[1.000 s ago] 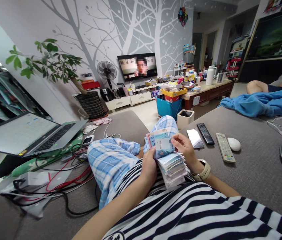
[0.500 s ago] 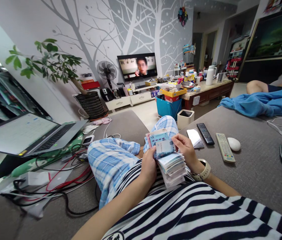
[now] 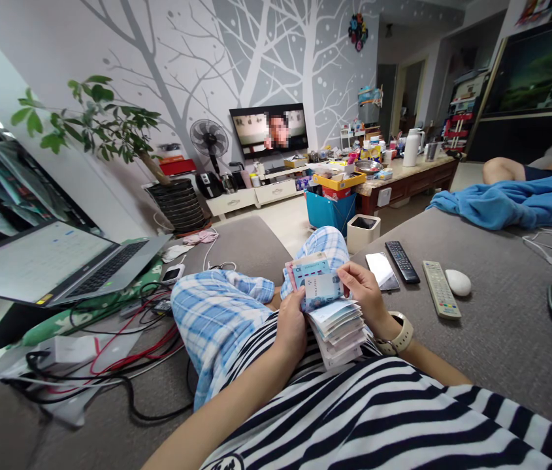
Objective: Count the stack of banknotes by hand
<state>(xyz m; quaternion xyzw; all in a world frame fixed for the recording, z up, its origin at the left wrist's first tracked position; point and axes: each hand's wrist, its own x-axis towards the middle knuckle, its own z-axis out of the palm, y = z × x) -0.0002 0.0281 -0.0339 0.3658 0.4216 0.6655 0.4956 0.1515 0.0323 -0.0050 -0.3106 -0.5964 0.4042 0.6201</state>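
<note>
Head view shows a thick, fanned stack of folded paper banknotes (image 3: 338,333) held in front of a black-and-white striped shirt (image 3: 368,405). At the stack's left, the left hand (image 3: 291,324) grips it closed, thumb pressed on the notes, other fingers mostly hidden. At its upper right, the right hand (image 3: 361,287) pinches the edge of a blue rectangular paper banknote (image 3: 319,301), thumb against fingers. Farther right of the stack lies a slim black plastic remote (image 3: 402,262).

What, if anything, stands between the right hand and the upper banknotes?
Nothing visible does: the right hand is at the right edge of the upper banknotes, which the left hand holds at their left.
</note>
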